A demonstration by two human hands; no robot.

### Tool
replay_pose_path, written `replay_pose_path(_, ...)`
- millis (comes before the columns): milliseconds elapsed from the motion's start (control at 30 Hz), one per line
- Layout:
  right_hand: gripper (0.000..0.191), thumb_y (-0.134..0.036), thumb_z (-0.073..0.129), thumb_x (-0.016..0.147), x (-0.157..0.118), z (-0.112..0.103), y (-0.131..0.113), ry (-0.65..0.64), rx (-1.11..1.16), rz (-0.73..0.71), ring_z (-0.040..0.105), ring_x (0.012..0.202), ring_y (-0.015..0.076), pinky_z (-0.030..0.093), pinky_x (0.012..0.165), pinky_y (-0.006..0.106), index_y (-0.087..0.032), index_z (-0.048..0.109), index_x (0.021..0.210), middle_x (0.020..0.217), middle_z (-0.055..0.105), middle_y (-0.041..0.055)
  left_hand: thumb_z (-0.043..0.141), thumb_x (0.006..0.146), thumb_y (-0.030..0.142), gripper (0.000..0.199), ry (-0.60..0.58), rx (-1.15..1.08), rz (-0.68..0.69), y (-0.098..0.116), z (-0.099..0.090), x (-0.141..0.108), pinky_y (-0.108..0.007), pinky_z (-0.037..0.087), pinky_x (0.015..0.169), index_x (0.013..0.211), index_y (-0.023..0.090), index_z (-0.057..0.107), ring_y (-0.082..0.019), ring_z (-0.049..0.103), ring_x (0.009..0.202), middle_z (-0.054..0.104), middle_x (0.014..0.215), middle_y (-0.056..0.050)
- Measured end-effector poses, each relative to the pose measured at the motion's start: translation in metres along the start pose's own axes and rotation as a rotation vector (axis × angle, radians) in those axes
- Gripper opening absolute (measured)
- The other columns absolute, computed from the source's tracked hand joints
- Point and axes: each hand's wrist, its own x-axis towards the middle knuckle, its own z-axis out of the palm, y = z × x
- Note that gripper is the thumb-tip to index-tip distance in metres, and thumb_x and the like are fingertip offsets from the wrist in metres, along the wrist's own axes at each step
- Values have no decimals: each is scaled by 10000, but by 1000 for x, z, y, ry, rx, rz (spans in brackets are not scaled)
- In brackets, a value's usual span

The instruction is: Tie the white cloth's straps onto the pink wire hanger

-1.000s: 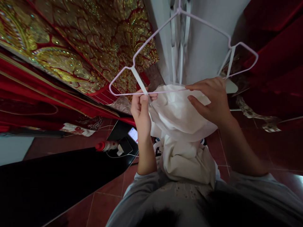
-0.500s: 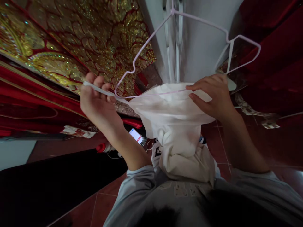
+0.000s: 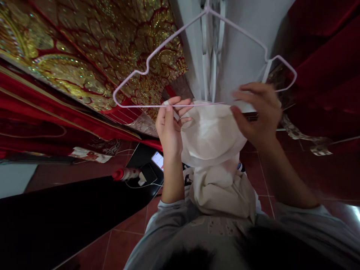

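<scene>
Hanger, pale pink: lower bar crosses the top edge of white cloth. Left hand: pinches bar. Right hand: blurred, thumb and fingers parted, near bar. Bottle, red-capped: stands on black bench; contents hidden.

Floor: reddish-brown tiles, pale joint lines. Centre background: pale grey upright surface, probably a wall, with narrow whitish strips running along it. Left: red fabric with dense gold sequin work. Right: dark red drapery, patterned trim at its lower edge. Lower left: long black desk. Lighting dim overall; bright patch on the floor at far right, source not visible.
</scene>
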Motion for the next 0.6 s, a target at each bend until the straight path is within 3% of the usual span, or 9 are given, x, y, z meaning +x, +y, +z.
replay_pose_path(67, 343, -315, 795, 896, 1, -7, 6, 162, -46, 109, 683, 1094, 305, 561, 946, 501, -324, 722, 1230, 1159, 717, 86, 641, 1027, 553, 322, 40, 13, 13, 4, 6, -2, -237, 615, 674, 1020, 234, 683, -199, 801, 938, 801, 1018, -66)
replay_pose_path(100, 351, -336, 829, 868, 3, -12, 9, 164, -55, 167, 679, 1059, 300, 568, 915, 493, -321, 724, 1202, 1131, 712, 86, 633, 1035, 540, 309, 65, 22, 17, 6, 8, -2, -238, 612, 673, 984, 236, 665, -190, 797, 909, 794, 983, -54)
replay_pose_path(233, 68, -360, 793, 900, 12, -20, 10, -58, 6, 243, 698, 828, 232, 588, 816, 457, -328, 742, 869, 854, 734, 15, 602, 1053, 525, 313, 97, 36, 33, 4, 10, -1, -249, 593, 662, 916, 244, 605, -170, 777, 839, 764, 906, -31)
replay_pose_path(333, 102, -317, 721, 954, 24, -15, -3, -78, 221, 219, 731, 799, 211, 622, 788, 434, -379, 800, 940, 855, 770, -17, 593, 1057, 526, 325, 96, 48, 45, -2, 11, -2, -246, 575, 660, 905, 239, 595, -161, 764, 813, 761, 887, -30)
replay_pose_path(433, 309, -296, 654, 999, 38, -6, 3, 113, 391, 194, 786, 938, 214, 659, 855, 435, -483, 780, 1210, 1058, 809, -48, 606, 1056, 503, 316, 66, 43, 78, -5, 9, -4, -241, 557, 654, 898, 230, 601, -154, 755, 785, 768, 873, -33)
replay_pose_path(600, 372, -345, 761, 957, 29, -4, 70, 571, 316, 138, 696, 1342, 244, 553, 1155, 478, -431, 742, 1318, 1336, 754, -69, 624, 1051, 491, 307, 22, 47, 74, -6, 2, -3, -244, 539, 636, 897, 225, 616, -144, 731, 731, 785, 896, -45)
